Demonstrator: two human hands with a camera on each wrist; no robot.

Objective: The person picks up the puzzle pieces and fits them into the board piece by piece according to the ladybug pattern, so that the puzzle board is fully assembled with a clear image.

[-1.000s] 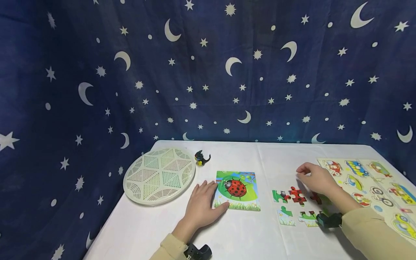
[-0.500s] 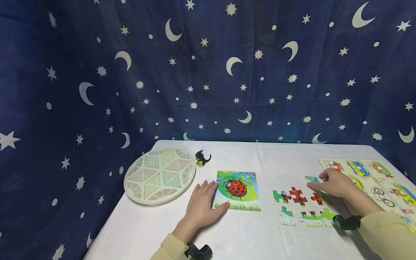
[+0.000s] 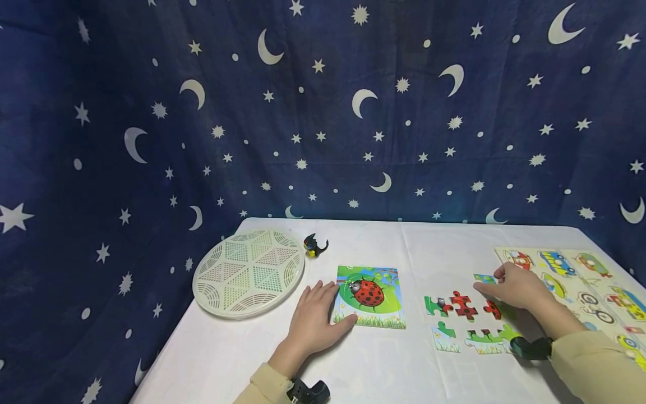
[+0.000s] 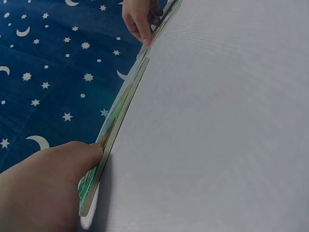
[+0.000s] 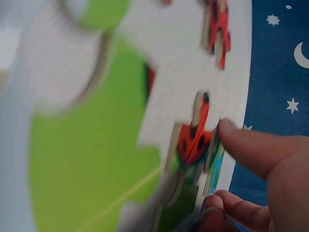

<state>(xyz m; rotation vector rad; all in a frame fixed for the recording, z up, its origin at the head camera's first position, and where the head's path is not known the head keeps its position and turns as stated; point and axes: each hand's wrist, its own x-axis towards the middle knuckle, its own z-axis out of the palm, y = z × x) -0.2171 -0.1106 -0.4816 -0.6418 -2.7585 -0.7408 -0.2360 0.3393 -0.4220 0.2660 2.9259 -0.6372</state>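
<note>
A square ladybug picture board [image 3: 368, 296] lies flat on the white table. My left hand [image 3: 314, 320] rests at its left side with the fingers extended; in the left wrist view the thumb [image 4: 91, 153] lies on the board's edge. My right hand [image 3: 520, 287] pinches a blue-and-green jigsaw piece [image 3: 484, 278] on the table between thumb and fingers. Nearby lie loose pieces: a red one [image 3: 462, 306], a red-and-black one [image 3: 492, 309], a green one [image 3: 434, 306] and grassy ones [image 3: 446, 338]. In the right wrist view, the red-and-black piece [image 5: 193, 143] lies beside the thumb.
A round pale perforated lid or tray [image 3: 249, 274] lies at the left of the table. Behind the board stands a small black toy figure [image 3: 315, 246]. Picture boards with vehicles [image 3: 595, 297] lie at the right, partly under the right forearm. A starry blue curtain [image 3: 323, 112] hangs behind.
My right hand has shifted right and slightly nearer, then a touch left, bringing the blue-and-green piece and the red-and-black piece into fuller view. My left hand and the board have stayed put.
</note>
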